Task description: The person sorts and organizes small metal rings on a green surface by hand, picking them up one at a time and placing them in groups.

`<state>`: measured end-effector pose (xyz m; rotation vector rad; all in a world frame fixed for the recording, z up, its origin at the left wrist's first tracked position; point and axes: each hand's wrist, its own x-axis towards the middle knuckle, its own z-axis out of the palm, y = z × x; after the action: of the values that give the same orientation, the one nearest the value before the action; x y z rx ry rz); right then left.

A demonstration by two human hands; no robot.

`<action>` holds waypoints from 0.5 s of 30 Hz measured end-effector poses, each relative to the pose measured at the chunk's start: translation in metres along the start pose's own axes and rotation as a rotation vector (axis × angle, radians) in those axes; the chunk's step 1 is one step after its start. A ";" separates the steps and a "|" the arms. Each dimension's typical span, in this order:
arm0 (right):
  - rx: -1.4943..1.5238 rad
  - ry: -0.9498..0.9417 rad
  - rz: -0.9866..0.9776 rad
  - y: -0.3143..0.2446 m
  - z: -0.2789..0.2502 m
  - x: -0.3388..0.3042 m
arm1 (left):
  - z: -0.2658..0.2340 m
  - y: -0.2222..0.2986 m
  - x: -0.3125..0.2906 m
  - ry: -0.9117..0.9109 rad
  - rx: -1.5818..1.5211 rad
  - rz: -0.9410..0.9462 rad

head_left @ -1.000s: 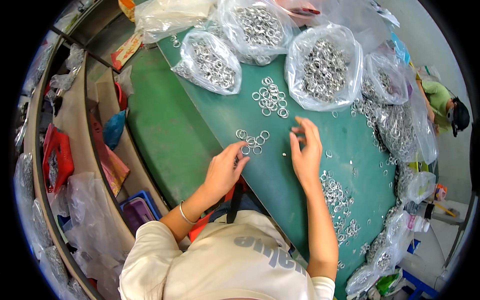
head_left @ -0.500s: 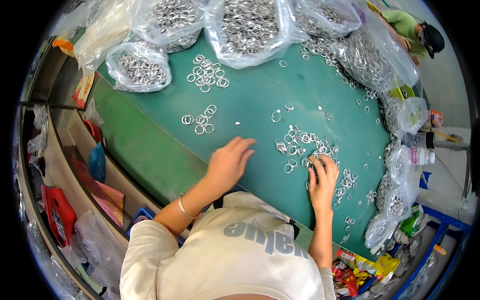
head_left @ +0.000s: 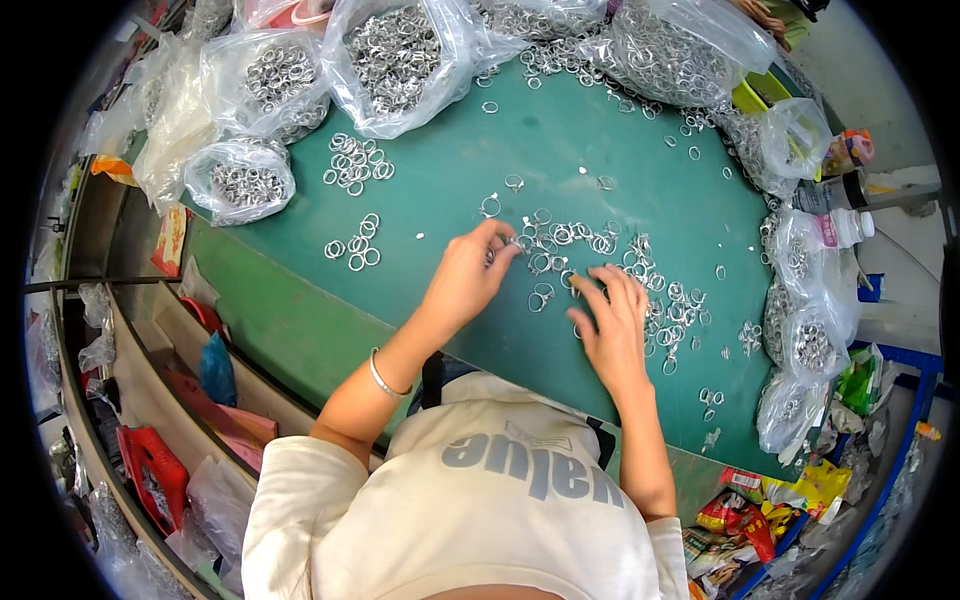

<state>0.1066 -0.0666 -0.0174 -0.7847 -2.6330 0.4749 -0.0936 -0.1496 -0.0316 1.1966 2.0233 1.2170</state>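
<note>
Head view shows the left hand [head_left: 462, 283] pinching one metal ring from the scattered rings [head_left: 590, 245] on the green tabletop [head_left: 440, 200], while the right hand [head_left: 610, 320] rests with fingers spread flat, holding nothing, over rings kept within reach.

Left hand [head_left: 462, 282]: fingers pinched among a loose scatter of small silver metal rings [head_left: 590, 245] mid green tabletop [head_left: 440, 190]. Right hand [head_left: 612, 325]: flat, fingers spread over the rings. Clear plastic bags of rings [head_left: 395, 55] line the far edge.

Left hand [head_left: 462, 283] moved forward onto loose rings [head_left: 575, 240] (right hand's cluster).
</note>
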 end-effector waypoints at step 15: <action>0.167 0.117 -0.099 -0.018 0.026 0.005 | 0.032 0.004 -0.042 -0.105 0.368 0.245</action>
<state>0.0836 -0.0841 -0.0320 -0.6081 -2.4729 0.5945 -0.0464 -0.1708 -0.0447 1.6872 2.1269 0.8834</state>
